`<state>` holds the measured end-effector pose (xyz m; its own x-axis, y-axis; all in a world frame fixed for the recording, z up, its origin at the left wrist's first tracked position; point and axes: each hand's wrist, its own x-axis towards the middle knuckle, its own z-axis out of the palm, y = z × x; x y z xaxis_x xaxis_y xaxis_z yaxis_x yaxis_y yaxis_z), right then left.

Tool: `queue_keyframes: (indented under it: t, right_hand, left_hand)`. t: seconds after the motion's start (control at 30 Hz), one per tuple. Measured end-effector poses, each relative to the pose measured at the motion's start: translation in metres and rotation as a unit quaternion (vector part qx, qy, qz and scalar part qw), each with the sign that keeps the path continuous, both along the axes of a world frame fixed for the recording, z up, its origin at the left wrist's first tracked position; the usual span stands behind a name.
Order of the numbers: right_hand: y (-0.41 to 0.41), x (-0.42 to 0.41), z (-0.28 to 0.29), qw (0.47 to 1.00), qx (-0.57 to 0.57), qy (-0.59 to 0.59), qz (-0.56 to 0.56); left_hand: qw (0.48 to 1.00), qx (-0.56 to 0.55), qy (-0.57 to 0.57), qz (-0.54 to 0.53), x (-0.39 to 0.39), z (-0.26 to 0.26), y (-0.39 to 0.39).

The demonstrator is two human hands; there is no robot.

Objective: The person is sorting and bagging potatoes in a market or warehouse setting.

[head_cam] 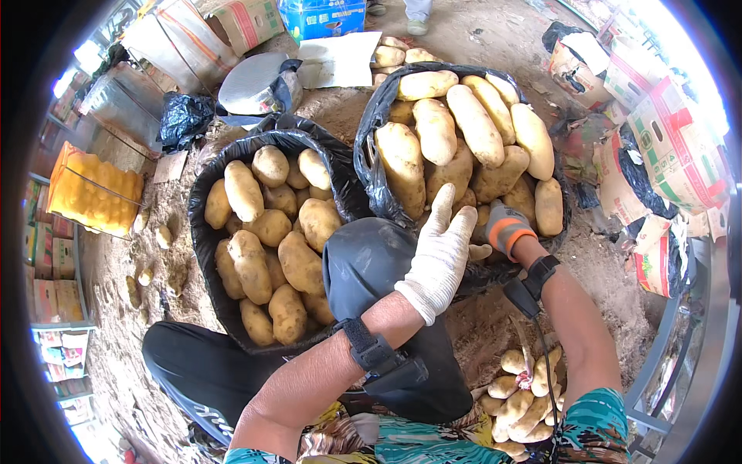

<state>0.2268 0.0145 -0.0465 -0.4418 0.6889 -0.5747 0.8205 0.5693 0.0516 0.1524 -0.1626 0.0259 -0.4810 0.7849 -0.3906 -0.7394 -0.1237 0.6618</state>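
My left hand [439, 255], in a white knit glove, is over the near edge of the right black-lined container [371, 110]. Its fingers are spread and nothing shows in them. My right hand [505, 227], in a grey glove with an orange band, reaches among the large potatoes [475, 124] there. Its fingertips are partly hidden, so a grip cannot be made out. Left of my bent knee [365, 249] stands another black-lined container [200, 243], holding rounder potatoes [301, 264].
More potatoes [516, 406] lie by my right side, and small ones [164, 236] on the dirt floor at left. Behind are a round silver-topped seat [252, 81] and a blue box [322, 17]. Cartons [675, 145] line the right. A person's foot [417, 26] is at the top.
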Motion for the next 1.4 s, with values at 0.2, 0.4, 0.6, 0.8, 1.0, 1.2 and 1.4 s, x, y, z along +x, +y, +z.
queue_keyframes:
  t: [0.2, 0.4, 0.6, 0.8, 1.0, 1.2, 1.4]
  right_hand:
    - [0.008, 0.016, 0.008, 0.976, -0.066, 0.191, -0.078]
    - [-0.019, 0.044, 0.113, 0.783, -0.415, 0.441, -0.141]
    - [-0.046, 0.092, 0.131, 0.701, -0.446, 0.547, -0.102]
    - [-0.121, 0.092, 0.124, 0.816, 0.028, 0.565, 0.117]
    - [-0.122, 0.081, 0.109, 0.795, 0.084, 0.591, 0.105]
    - [-0.103, 0.071, 0.095, 0.707, 0.127, 0.68, 0.147]
    - [-0.113, 0.041, 0.123, 0.698, -0.057, 0.708, -0.09]
  left_hand:
    - [0.999, 0.013, 0.035, -0.002, 0.0, -0.006, 0.0]
    - [0.993, -0.025, -0.041, -0.107, -0.002, 0.002, 0.004]
    - [0.964, 0.119, -0.142, -0.192, 0.008, 0.014, 0.004]
    - [0.981, 0.023, -0.132, -0.144, 0.009, 0.008, 0.007]
    - [0.968, 0.079, -0.158, -0.181, 0.002, -0.008, -0.003]
    - [0.972, 0.069, -0.174, -0.143, 0.005, -0.007, 0.0]
    - [0.968, 0.148, -0.182, -0.088, -0.027, 0.03, -0.023]
